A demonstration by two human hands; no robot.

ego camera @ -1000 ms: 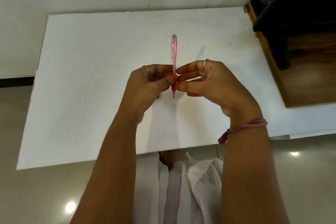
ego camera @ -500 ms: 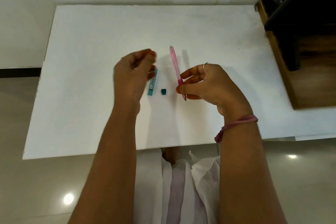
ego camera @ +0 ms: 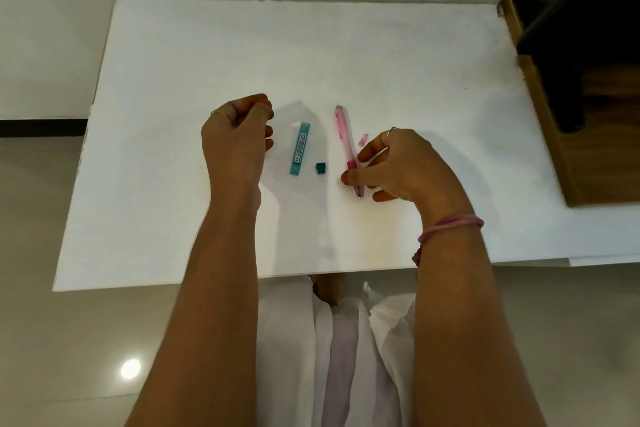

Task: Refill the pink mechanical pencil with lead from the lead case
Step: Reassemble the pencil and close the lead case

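Observation:
The pink mechanical pencil [ego camera: 343, 133] lies slanted on the white table [ego camera: 415, 55], tip toward me. My right hand [ego camera: 405, 166] pinches it near the darker pink grip, thumb on its left side. A small pink cap [ego camera: 362, 140] rests just right of the barrel. Left of the pencil the teal lead case [ego camera: 300, 148] lies lengthwise, and its small dark teal lid [ego camera: 321, 168] sits beside its near end. My left hand [ego camera: 239, 137] hovers left of the case with the fingers curled in. I see nothing in it; a thin lead would be too fine to tell.
A wooden cabinet [ego camera: 554, 135] with a black device [ego camera: 588, 10] on it stands against the table's right side. A white wall runs behind the table. My white clothing [ego camera: 346, 357] shows below the near table edge.
Both hands held the pencil upright a second ago. My left hand let go and moved left past the lead case. My right hand brought the pencil down to the table.

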